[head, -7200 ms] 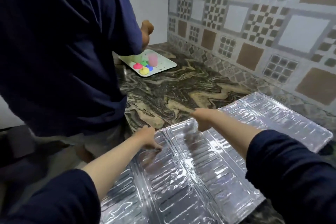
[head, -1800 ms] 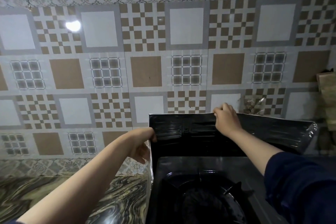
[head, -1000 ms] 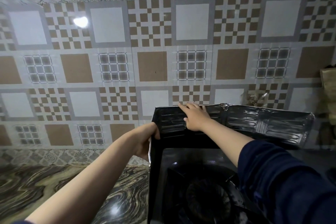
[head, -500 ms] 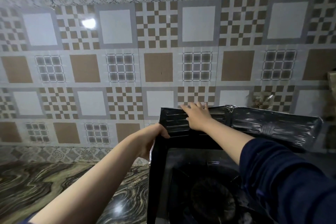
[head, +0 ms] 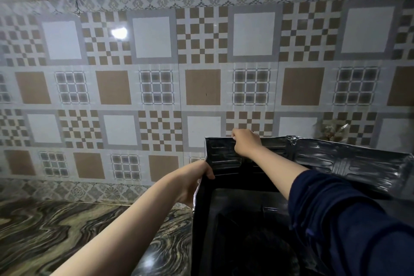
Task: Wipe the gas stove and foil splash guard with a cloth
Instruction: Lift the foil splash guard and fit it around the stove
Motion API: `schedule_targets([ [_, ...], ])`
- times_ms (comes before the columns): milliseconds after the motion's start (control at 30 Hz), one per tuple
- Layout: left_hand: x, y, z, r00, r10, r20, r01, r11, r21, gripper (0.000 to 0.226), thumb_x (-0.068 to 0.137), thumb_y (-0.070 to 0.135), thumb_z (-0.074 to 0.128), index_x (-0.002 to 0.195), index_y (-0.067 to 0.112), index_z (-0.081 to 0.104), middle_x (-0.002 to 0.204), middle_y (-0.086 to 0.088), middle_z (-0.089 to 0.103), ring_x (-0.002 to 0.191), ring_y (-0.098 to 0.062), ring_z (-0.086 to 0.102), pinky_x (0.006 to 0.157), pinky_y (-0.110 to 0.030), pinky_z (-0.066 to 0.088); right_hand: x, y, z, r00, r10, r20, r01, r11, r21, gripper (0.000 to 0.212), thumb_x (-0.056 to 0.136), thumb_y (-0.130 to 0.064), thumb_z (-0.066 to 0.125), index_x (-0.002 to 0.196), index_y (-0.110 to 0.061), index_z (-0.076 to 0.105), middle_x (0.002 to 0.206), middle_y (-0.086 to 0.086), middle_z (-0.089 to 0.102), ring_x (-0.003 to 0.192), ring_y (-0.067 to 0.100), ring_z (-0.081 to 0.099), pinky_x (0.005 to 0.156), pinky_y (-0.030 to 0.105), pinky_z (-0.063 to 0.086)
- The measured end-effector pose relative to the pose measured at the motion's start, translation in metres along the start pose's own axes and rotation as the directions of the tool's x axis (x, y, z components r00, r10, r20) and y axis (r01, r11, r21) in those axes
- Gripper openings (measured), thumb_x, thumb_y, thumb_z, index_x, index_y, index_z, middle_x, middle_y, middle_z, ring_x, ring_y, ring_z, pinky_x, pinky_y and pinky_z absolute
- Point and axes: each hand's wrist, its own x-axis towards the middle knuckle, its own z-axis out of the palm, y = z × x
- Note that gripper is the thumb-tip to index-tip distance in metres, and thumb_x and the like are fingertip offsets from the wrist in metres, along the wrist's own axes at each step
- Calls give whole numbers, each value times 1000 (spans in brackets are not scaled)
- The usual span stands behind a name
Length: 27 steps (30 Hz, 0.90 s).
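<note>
A patterned tiled wall [head: 201, 74] fills the upper two thirds of the frame, its squares white, tan and checkered, with a bright glare spot in the upper left. Below it, in the lower left, we see a marbled stone countertop [head: 56, 231] with dark and cream swirls.

In the lower right stands the foil splash guard [head: 336, 159], dark and glossy in this light, with embossed ridges. Its back panel rises upright against the wall, and a side panel runs toward us along the left edge, folded at the corner. Inside the guard, at the bottom of the frame, sits the gas stove [head: 242, 231], very dark, its burner only faintly visible.

Our right arm, in a navy sleeve [head: 349, 219], reaches from the lower right up toward the centre. Our right hand [head: 245, 142] is curled over the top edge of the back panel near its left corner, fingers wrapped behind the rim and gripping it.

Our bare left arm stretches diagonally from the bottom left. Our left hand [head: 195, 180] holds the top edge of the side panel, thumb hooked over the inside, the fingers on the outside.
</note>
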Motion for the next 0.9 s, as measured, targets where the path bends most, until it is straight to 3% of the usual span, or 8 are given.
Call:
schedule_targets([
  [133, 1, 0, 1, 1000, 9, 3, -9, 1000, -21, 26, 82, 16, 45, 104, 6, 54, 89, -15, 62, 79, -30, 60, 80, -38, 49, 2, -1, 1, 1000, 9, 27, -9, 1000, 4, 28, 82, 1, 45, 107, -11, 52, 107, 10, 61, 102, 32, 54, 92, 41, 40],
  [267, 4, -1, 2, 1000, 9, 15, -8, 997, -74, 33, 82, 18, 48, 111, 6, 54, 106, -18, 60, 89, -34, 60, 91, -43, 49, 1, -2, 2, 1000, -17, 18, 17, 1000, 5, 27, 83, -2, 46, 107, -12, 53, 108, 10, 56, 106, 31, 51, 92, 41, 38],
  [400, 2, -2, 4, 998, 14, 57, -8, 994, -106, 55, 70, 21, 57, 123, 7, 51, 111, -17, 56, 94, -35, 59, 92, -47, 47, -2, -11, 1, 996, -83, -36, 85, 995, 55, 30, 86, -9, 47, 115, -15, 54, 117, 9, 53, 114, 29, 47, 95, 42, 38],
  [467, -1, -4, 7, 997, 40, 62, -31, 992, -125, 49, 66, 18, 58, 113, 9, 51, 107, -16, 51, 94, -33, 55, 92, -45, 44, -5, -20, -3, 985, -123, -117, 138, 982, 126, 30, 89, -13, 45, 117, -15, 55, 120, 7, 55, 115, 27, 49, 97, 40, 39],
  [567, -3, -5, 11, 995, 74, 61, -61, 979, -195, 25, 77, 9, 54, 102, 7, 49, 97, -12, 53, 83, -28, 56, 89, -40, 44, -8, -43, -8, 982, -119, -147, 158, 943, 292, 29, 92, -20, 44, 118, -15, 56, 123, 6, 57, 116, 26, 50, 97, 41, 43],
  [667, -8, -6, 17, 994, 91, 64, -74, 971, -225, 29, 78, 3, 52, 107, 4, 49, 101, -13, 54, 79, -26, 57, 93, -40, 46, -12, -72, -12, 990, -142, 21, 122, 908, 400, 40, 89, -28, 51, 127, -18, 52, 135, 6, 52, 125, 27, 48, 103, 45, 41],
  [800, -13, -10, 19, 988, 135, 72, -116, 968, -225, 31, 76, 1, 48, 106, 0, 53, 91, -14, 58, 74, -27, 60, 76, -36, 52, -21, -90, -21, 897, -245, 367, 210, 969, 133, 41, 87, -20, 52, 127, -24, 57, 142, -1, 48, 135, 24, 37, 115, 58, 10],
  [900, -15, -13, 14, 986, 154, 66, -133, 959, -251, 31, 59, 6, 50, 86, -3, 62, 72, -16, 63, 63, -28, 62, 62, -30, 51, -23, -90, -31, 850, -257, 460, 201, 965, 169, 44, 85, -6, 48, 126, -16, 61, 140, 1, 52, 130, 20, 44, 106, 34, 31],
])
